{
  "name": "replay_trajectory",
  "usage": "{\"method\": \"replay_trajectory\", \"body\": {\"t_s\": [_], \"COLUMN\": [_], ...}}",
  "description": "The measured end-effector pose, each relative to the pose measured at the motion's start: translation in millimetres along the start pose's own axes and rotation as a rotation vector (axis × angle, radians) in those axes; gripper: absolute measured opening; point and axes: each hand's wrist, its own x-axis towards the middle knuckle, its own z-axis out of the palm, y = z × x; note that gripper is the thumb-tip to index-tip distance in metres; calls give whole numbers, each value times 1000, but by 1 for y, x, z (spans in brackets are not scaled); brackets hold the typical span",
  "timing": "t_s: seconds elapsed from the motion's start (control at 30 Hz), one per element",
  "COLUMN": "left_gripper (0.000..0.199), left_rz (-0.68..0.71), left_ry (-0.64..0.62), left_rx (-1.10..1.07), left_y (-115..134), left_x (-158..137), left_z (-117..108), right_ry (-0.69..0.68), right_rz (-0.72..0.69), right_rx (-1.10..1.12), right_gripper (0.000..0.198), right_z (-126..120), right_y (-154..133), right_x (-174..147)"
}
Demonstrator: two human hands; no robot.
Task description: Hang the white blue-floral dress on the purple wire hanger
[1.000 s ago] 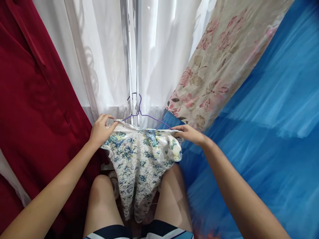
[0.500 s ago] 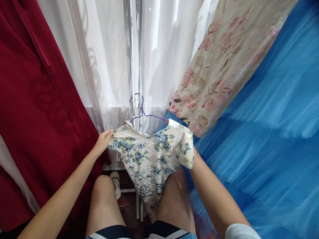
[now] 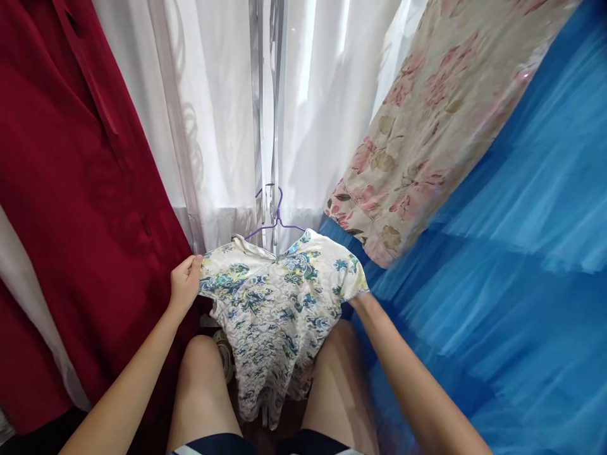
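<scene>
A white floral blouse (image 3: 275,309) with blue, green and yellow flowers hangs on a purple hanger (image 3: 279,218) between my knees. My left hand (image 3: 186,281) pinches the edge of its left sleeve, pulling it out sideways. The other sleeve covers my right hand (image 3: 359,301); only the wrist shows at the cuff, so its fingers are hidden. The hanger's hook is at a white metal stand (image 3: 268,126), with the V-shaped neckline below it.
Red cloth (image 3: 90,208) hangs at the left and white curtains (image 3: 222,126) behind the stand. To the right are a beige skirt-like cloth with pink flowers (image 3: 417,139) and a layered blue tulle garment (image 3: 512,272). A shoe (image 3: 222,354) is partly visible beside my left knee.
The blouse's front has spread wider and flatter. My left hand has shifted slightly left and down with its sleeve; my right forearm has moved a little left, its hand still inside the other sleeve.
</scene>
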Motion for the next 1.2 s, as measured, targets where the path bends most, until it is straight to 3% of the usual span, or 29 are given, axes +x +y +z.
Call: {"method": "replay_trajectory", "body": {"t_s": [0.1,0.2,0.33,0.4,0.5,0.6,0.77,0.93,1.0,1.1,1.2], "left_gripper": [38,28,32,28,19,15,18,16,15,16,19], "left_rz": [53,185,237,268,369,371,368,473,536,607,657], "left_ry": [10,-135,-423,-491,-429,-390,-461,-293,-292,-361,-397], "left_rx": [90,172,224,259,303,283,245,281,306,334,329], "left_y": [1,18,55,68,74,74,84,118,134,149,143], "left_x": [2,20,47,55,64,70,68,69,75,79,67], "left_z": [-13,-12,21,46,76,90,90,81,79,80,82], "right_ry": [-41,-111,-201,-220,-205,-164,-109,-58,-43,-21,57], "right_rz": [47,5,-121,-168,-209,-203,-132,90,188,281,265], "right_rx": [36,-113,-382,-415,-412,-377,-173,51,137,204,210], "right_gripper": [62,43,37,38,36,37,37,30,25,24,27], "right_z": [-12,-11,13,25,33,33,31,31,30,35,56], "right_y": [-19,-47,-72,-76,-75,-71,-68,-78,-81,-83,-81], "right_x": [-3,-8,-12,-12,-11,-10,-8,-1,-2,-25,-82]}}
